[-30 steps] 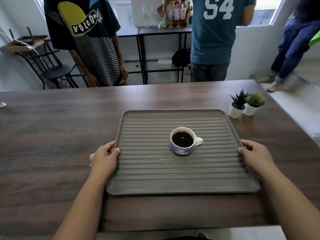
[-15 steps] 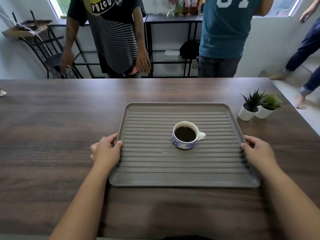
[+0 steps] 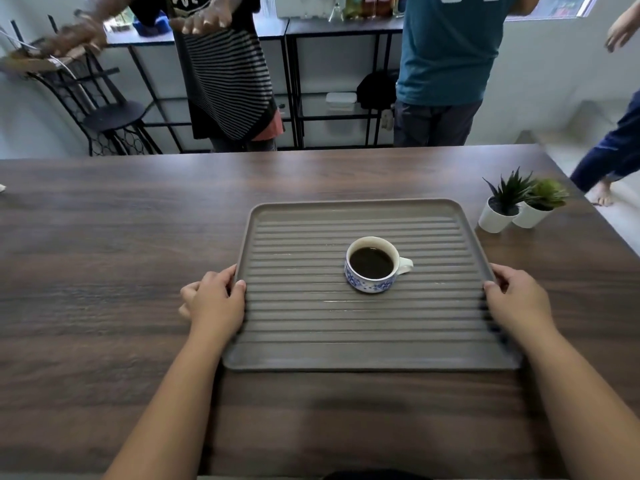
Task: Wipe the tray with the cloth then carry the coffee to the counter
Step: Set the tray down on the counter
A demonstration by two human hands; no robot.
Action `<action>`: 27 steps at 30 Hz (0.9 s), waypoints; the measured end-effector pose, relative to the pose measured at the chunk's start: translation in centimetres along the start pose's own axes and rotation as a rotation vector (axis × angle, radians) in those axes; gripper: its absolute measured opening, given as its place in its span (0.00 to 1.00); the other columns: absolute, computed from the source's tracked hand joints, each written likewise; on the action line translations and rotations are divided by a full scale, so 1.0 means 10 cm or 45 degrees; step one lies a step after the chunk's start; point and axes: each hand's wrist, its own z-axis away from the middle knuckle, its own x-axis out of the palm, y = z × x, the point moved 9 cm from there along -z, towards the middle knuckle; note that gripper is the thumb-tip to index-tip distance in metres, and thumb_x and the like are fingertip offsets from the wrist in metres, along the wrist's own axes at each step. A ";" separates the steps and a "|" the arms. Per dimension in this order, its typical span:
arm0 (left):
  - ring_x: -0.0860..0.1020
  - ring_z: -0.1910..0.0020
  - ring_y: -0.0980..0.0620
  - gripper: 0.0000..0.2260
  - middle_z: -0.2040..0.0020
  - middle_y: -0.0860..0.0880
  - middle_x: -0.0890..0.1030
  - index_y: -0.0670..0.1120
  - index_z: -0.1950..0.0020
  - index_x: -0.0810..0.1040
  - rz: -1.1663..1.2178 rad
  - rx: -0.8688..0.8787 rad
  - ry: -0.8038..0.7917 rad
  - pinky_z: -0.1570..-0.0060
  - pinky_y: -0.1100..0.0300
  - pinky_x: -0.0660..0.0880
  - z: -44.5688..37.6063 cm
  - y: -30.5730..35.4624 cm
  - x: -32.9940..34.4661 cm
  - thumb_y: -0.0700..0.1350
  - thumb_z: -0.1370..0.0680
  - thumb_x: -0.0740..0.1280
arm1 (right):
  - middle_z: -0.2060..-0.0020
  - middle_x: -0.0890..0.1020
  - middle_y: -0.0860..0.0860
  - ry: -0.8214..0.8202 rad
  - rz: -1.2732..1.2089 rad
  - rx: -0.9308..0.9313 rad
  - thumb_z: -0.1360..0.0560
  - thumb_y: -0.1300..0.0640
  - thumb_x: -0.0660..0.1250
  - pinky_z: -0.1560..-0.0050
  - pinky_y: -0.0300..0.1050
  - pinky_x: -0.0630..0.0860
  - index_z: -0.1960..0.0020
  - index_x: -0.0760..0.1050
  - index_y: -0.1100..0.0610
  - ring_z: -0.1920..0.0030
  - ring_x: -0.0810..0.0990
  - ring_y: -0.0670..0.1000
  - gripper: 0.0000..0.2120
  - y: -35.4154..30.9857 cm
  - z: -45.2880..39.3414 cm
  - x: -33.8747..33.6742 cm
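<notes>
Nothing on the bench has shifted: both hands, left and right, still grip the stiff tray's side edges, brimming coffee cup spill-prone.

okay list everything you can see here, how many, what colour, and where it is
tray: one, grey-brown, ribbed, table centre
cup: one, white with blue pattern, full of black coffee, on the tray, handle to the right
plants: two, green in white pots, right of the tray
table: one, dark wood
chair: one, black metal, far left
shelves: black, behind the table
people: three, standing beyond the table
left hand: grips the tray's left rim
right hand: grips the tray's right rim
</notes>
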 end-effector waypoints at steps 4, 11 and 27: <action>0.64 0.39 0.44 0.15 0.48 0.53 0.77 0.59 0.35 0.74 -0.029 0.005 0.014 0.38 0.49 0.59 -0.02 -0.01 0.01 0.52 0.21 0.60 | 0.48 0.77 0.62 0.012 0.033 -0.005 0.25 0.61 0.62 0.46 0.49 0.71 0.35 0.74 0.57 0.48 0.75 0.63 0.18 0.02 0.00 0.00; 0.63 0.39 0.44 0.15 0.46 0.53 0.76 0.61 0.34 0.73 -0.072 0.002 0.019 0.37 0.48 0.59 -0.03 -0.02 0.02 0.53 0.21 0.60 | 0.46 0.74 0.63 -0.006 0.049 -0.024 0.25 0.61 0.62 0.43 0.47 0.69 0.35 0.74 0.57 0.46 0.74 0.62 0.19 0.04 -0.03 0.01; 0.62 0.35 0.42 0.17 0.37 0.50 0.72 0.57 0.31 0.71 -0.086 -0.013 0.009 0.34 0.46 0.58 0.01 0.09 0.01 0.52 0.20 0.59 | 0.45 0.76 0.60 -0.036 0.031 -0.038 0.25 0.58 0.63 0.46 0.46 0.69 0.34 0.74 0.54 0.53 0.73 0.56 0.19 0.11 -0.08 -0.03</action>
